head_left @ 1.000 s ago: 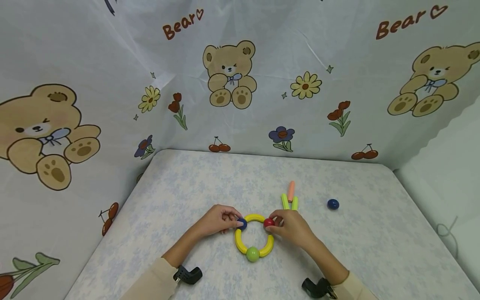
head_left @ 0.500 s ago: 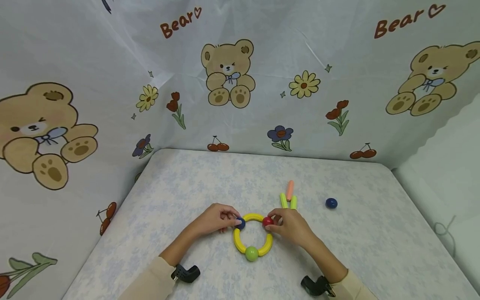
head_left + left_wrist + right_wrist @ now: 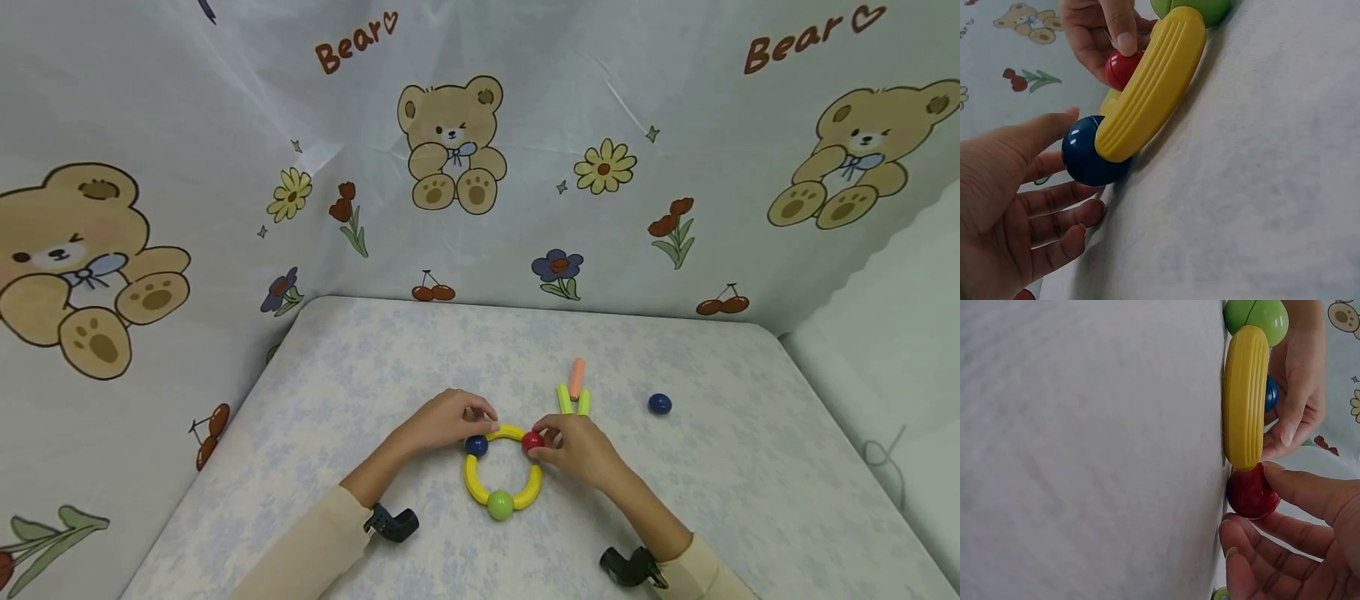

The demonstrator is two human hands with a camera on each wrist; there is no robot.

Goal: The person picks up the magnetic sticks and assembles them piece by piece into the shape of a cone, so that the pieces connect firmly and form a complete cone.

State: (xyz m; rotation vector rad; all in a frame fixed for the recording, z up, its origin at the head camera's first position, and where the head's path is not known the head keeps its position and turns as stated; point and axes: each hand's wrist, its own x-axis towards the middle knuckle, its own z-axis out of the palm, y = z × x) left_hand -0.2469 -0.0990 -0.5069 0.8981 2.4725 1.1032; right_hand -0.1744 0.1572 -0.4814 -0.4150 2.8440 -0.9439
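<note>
Three curved yellow pieces (image 3: 474,482) and three balls make a ring lying on the table. The blue ball (image 3: 476,447) is at its upper left, the red ball (image 3: 532,442) at upper right and the green ball (image 3: 500,505) nearest me. My left hand (image 3: 450,418) hovers by the blue ball and the far yellow piece (image 3: 507,432), fingers loosely bent. In the left wrist view, its thumb and fingers stand spread about the blue ball (image 3: 1085,153). My right hand (image 3: 583,450) pinches the red ball (image 3: 1252,492) between thumb and fingers.
Beyond my right hand lie two light green sticks (image 3: 564,398) and an orange stick (image 3: 577,379). Another dark blue ball (image 3: 660,404) rests farther right on the patterned table (image 3: 375,358). A bear-printed cloth (image 3: 480,250) hangs behind the table's back edge.
My left hand has let go of the blue ball and moved up and right, toward the far yellow piece. My right hand stays on the red ball. The whole view has shifted slightly.
</note>
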